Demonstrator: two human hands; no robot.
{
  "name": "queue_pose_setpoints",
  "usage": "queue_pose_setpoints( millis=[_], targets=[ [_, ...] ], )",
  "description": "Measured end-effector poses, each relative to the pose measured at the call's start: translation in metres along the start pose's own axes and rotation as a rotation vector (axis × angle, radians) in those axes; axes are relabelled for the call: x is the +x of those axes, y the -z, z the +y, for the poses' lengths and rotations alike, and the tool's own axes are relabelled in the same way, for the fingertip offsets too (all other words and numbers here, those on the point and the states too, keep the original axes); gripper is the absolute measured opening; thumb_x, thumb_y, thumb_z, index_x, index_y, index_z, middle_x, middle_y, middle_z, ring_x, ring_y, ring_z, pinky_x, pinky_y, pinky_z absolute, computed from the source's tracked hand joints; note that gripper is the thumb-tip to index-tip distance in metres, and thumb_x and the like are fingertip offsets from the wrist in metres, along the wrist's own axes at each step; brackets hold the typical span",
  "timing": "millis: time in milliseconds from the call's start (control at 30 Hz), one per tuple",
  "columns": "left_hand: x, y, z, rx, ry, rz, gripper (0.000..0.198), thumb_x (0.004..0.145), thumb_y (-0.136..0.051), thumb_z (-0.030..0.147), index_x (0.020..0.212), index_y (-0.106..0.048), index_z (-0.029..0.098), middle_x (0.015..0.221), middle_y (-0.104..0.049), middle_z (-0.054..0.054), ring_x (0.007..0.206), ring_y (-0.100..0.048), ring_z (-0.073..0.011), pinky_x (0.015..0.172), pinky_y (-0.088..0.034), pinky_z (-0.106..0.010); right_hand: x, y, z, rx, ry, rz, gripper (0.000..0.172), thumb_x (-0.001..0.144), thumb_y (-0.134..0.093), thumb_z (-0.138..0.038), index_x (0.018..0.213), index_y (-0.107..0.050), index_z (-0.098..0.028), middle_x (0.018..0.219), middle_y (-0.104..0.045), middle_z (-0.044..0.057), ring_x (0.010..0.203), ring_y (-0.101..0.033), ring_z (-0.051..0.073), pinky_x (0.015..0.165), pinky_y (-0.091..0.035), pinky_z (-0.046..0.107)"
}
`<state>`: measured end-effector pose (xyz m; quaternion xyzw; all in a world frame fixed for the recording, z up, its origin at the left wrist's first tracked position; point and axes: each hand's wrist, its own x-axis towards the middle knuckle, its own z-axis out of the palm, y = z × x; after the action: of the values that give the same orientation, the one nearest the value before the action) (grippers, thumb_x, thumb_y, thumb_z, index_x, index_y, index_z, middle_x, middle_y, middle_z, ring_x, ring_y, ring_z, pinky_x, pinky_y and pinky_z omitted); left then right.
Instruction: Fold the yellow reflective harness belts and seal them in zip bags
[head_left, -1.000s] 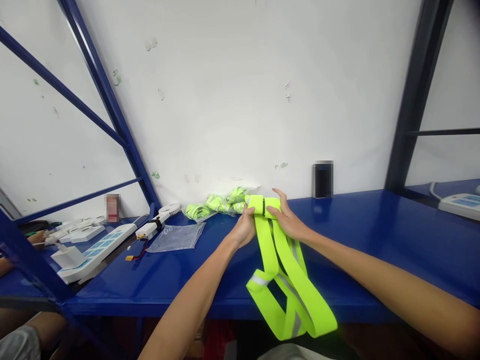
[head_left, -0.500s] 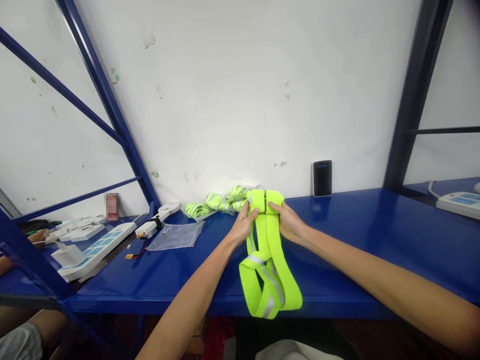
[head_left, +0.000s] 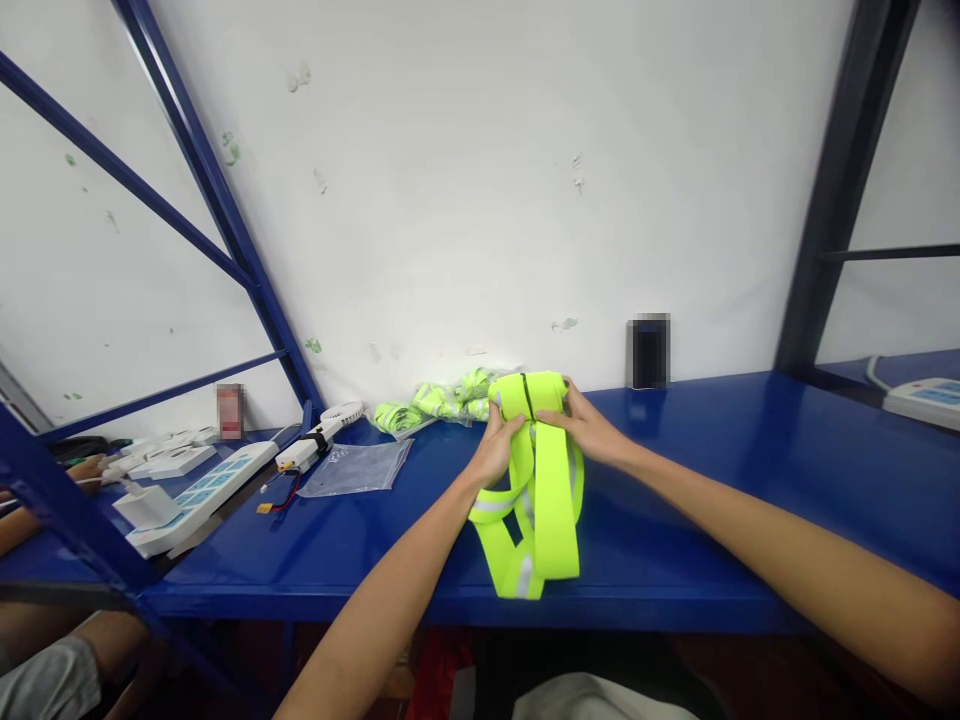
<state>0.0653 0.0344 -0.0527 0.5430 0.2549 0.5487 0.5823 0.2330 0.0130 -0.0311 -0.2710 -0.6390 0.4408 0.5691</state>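
Note:
A neon-yellow reflective strap (head_left: 556, 510) with silver stripes is partly rolled at its top, and its loose loops hang down over the front edge of the blue table. My left hand (head_left: 495, 447) grips the left side of the roll, thumb in front. On the right side, my right hand (head_left: 589, 425) pinches the roll the same way, fingers partly hidden behind it. Several similar yellow straps (head_left: 431, 402) in clear bags lie against the wall, behind and left of my hands. A flat clear zip bag (head_left: 358, 468) rests on the table to the left.
On the blue table (head_left: 697, 500), a small dark device (head_left: 649, 352) leans on the wall. To the left are a white handheld fan (head_left: 319, 440), a red-and-black cable (head_left: 283, 498), a power strip (head_left: 206, 500) and a blue frame post (head_left: 225, 200). Another person's hand (head_left: 86, 470) is far left.
The strap has been rolled further between my hands, and its hanging loops have shortened and swung. Both hands stay on the roll at nearly the same place.

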Motion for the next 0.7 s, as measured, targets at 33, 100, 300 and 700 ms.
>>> queue_pose_setpoints(
  millis=[33, 100, 300, 700],
  targets=[
    [0.0, -0.001, 0.0, -0.007, 0.014, -0.016, 0.068, 0.076, -0.069, 0.028, 0.136, -0.036, 0.029, 0.129, -0.056, -0.007, 0.118, -0.054, -0.0261, 0.099, -0.044, -0.039, 0.0, 0.003, -0.001, -0.044, 0.013, -0.008, 0.051, 0.074, -0.069, -0.022, 0.119, -0.046, -0.026, 0.117, -0.061, 0.003, 0.107, -0.058, 0.023, 0.095, -0.047, 0.041],
    [0.0, -0.003, -0.002, 0.01, 0.035, -0.041, 0.069, 0.075, -0.071, 0.027, 0.134, -0.035, 0.028, 0.123, -0.058, -0.008, 0.11, -0.058, -0.0253, 0.097, -0.045, -0.042, 0.0, 0.003, -0.001, -0.074, 0.012, -0.005, 0.051, 0.074, -0.068, -0.022, 0.12, -0.046, -0.025, 0.115, -0.061, 0.004, 0.107, -0.057, 0.024, 0.093, -0.047, 0.04],
    [-0.004, 0.001, -0.003, 0.242, -0.108, -0.069, 0.064, 0.066, -0.076, 0.017, 0.122, -0.044, 0.018, 0.115, -0.057, -0.009, 0.111, -0.055, -0.0262, 0.1, -0.041, -0.043, -0.006, -0.015, 0.009, 0.104, -0.072, 0.092, 0.06, 0.065, -0.062, -0.009, 0.12, -0.045, -0.029, 0.108, -0.061, 0.001, 0.102, -0.059, 0.022, 0.083, -0.051, 0.035],
    [-0.001, -0.004, 0.001, 0.226, -0.152, -0.059, 0.068, 0.061, -0.064, 0.002, 0.123, -0.044, 0.022, 0.118, -0.057, -0.007, 0.116, -0.051, -0.0255, 0.102, -0.039, -0.039, -0.002, -0.033, -0.01, 0.523, -0.229, 0.199, 0.035, 0.066, -0.061, -0.015, 0.099, -0.053, -0.024, 0.095, -0.07, 0.003, 0.091, -0.066, 0.027, 0.074, -0.054, 0.042]
  ],
)
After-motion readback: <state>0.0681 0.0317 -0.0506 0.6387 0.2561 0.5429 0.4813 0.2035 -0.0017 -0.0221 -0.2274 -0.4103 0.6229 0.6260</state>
